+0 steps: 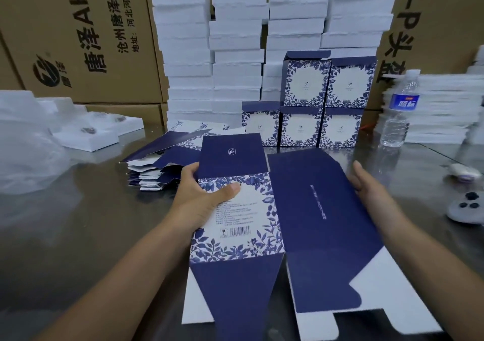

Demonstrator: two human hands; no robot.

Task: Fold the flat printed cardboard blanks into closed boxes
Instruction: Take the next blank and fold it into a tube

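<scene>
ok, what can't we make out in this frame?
Head view:
- Left hand: fingers hidden behind the blank; only the thumb shows.
- Blank's bottom flap: cut off by the lower edge.
- Blank's small print: too small to read.
- Controller: cut off by the right edge.
- Flat pile: partly behind the blank.

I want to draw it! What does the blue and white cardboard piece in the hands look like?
The blue-and-white printed cardboard blank is thin card, mostly flat, over the shiny grey metal table. Its left panel is white with blue leaves, text and a barcode; its right panel is dark blue with tiny writing. Dark blue flaps stick out top and bottom, showing white backs. The left hand grips its left edge, thumb on top; the right hand touches its right edge with straight fingers.
</scene>
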